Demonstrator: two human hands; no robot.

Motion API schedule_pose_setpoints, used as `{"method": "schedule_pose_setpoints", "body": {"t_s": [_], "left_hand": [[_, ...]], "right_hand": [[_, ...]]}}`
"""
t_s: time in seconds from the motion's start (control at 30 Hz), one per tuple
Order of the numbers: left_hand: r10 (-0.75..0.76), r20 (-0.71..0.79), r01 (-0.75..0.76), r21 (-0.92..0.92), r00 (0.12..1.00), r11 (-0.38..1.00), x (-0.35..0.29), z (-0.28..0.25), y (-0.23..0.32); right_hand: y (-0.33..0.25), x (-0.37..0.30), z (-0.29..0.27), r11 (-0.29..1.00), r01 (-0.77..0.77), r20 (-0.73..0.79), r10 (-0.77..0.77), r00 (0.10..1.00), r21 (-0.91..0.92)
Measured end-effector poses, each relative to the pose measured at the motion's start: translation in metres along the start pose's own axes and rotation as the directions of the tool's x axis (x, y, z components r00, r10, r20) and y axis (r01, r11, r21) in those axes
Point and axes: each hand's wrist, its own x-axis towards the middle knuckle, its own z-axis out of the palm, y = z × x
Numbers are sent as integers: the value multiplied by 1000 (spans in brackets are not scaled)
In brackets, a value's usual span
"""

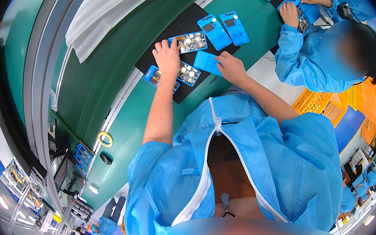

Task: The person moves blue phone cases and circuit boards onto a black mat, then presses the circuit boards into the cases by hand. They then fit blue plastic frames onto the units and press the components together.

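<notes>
My left hand (pixel 168 59) flat, fingers spread, on open blue-framed circuit tray (pixel 189 42) | right hand (pixel 231 67) fingertips loosely touching plain blue rectangular cover (pixel 207 62) | both on black mat (pixel 179 29), far centre of green bench.

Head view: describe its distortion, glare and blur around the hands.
Head view: fisheye bends the green conveyor belt and its rails toward the dark round rim; bright even light glints off the open blue cases' shiny circuit boards; left hand and right hand on the black rectangular mat look sharp.
</notes>
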Motion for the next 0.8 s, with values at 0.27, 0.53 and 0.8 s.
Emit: {"method": "schedule_pose_setpoints", "body": {"t_s": [0.27, 0.53, 0.8], "left_hand": [[18, 17, -17, -67, 1000, 998, -7, 4, -8], [-355, 15, 324, -447, 935, 834, -5, 18, -12], [-498, 253, 555, -471, 830, 685, 5, 32, -19]], "right_hand": [[-11, -2, 2, 941, 119, 80, -98, 992, -318], [-13, -3, 6, 932, 163, 40, -159, 987, -323], [-17, -6, -10, 964, 147, 0, -150, 989, -220]]}}
